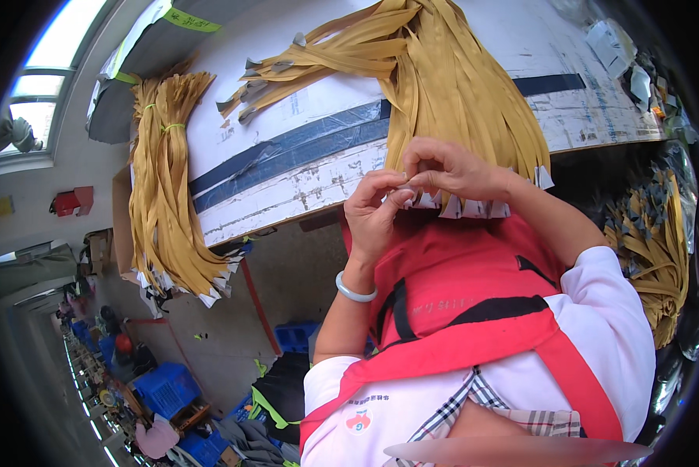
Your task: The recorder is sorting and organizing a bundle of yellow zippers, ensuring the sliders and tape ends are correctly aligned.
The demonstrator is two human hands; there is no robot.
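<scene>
While yellow strips (474,101) are being borne by the surface (598,113), reach is seemingly being eased.
On left hand (370,222) and right hand (462,171), fingers (380,180) are being pinched together, contents unclear.

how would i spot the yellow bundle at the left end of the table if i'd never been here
Find the long white table, then go to its left end. A bundle of mustard-yellow strips lies there, its white-tipped lower ends reaching past the front edge. Unlike the wider spread of strips to its right, it shows bright green ties near its top.
</scene>
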